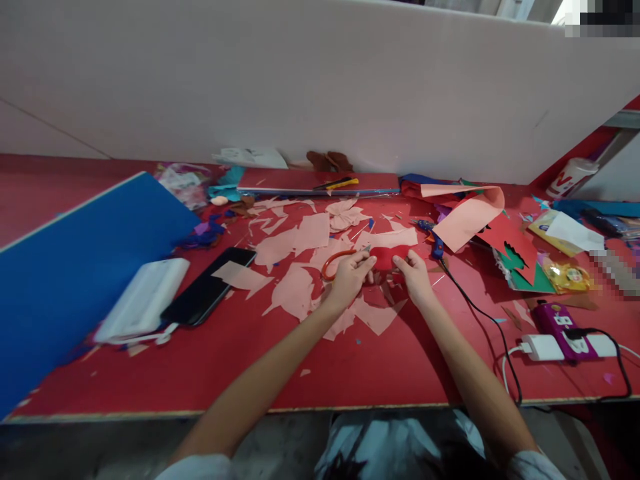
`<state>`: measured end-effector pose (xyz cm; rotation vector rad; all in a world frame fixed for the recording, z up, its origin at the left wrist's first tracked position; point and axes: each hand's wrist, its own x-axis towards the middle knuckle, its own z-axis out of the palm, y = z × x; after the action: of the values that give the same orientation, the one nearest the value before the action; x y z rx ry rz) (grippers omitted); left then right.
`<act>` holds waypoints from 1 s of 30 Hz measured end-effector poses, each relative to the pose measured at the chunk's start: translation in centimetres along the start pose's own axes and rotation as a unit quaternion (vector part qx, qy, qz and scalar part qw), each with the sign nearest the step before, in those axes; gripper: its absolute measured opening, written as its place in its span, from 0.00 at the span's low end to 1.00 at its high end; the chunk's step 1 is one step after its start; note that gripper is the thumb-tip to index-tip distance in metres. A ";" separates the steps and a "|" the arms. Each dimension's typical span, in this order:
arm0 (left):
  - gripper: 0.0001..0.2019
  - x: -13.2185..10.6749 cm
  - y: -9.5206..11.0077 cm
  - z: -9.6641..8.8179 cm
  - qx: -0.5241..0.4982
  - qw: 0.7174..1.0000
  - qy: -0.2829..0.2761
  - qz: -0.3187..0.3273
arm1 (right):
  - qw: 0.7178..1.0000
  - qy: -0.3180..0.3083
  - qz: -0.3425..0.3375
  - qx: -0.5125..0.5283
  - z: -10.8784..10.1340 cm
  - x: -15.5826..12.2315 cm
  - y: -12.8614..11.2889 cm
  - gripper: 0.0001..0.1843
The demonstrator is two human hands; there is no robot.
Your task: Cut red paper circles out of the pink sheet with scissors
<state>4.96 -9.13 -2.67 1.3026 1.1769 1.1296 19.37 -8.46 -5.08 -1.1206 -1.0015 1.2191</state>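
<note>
Between my two hands a small red cut piece (384, 258), felt or foam by its look, is stretched out flat above the table. My left hand (351, 272) pinches its left end, and my right hand (411, 270) pinches the right end. Beside my left fingers is an orange-handled pair of scissors (327, 267); its blades are mostly hidden, and I cannot tell whether that hand touches it. Pale pink scraps (293, 293) lie spread under and around both hands. Right of my right hand rests a blue glue gun (438, 248) with a black cord.
A black phone (207, 290) and a white power bank (145, 300) lie at left near a blue board (100, 267). A yellow cutter (343, 183) rests at the back. Right are a curled pink sheet (470, 217), a purple power strip (560, 323) and cords. A white partition (300, 80) stands behind.
</note>
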 end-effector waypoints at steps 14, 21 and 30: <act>0.10 0.7 -1.2 -0.3 0.039 0.997 0.053 0.050 | 0.993 -0.074 -0.021 -0.090 -0.5 0.1 -0.4 0.14; 0.11 0.4 -1.1 0.0 0.075 0.993 0.057 0.074 | 0.999 -0.048 0.015 0.011 -0.3 0.1 0.1 0.15; 0.10 0.5 -1.3 -0.1 0.094 0.990 0.069 0.079 | 0.999 -0.042 -0.011 -0.026 -0.4 0.4 0.1 0.13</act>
<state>4.81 -8.58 -3.97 1.5038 1.3253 1.2636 19.79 -8.08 -5.24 -1.1028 -1.1121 1.2376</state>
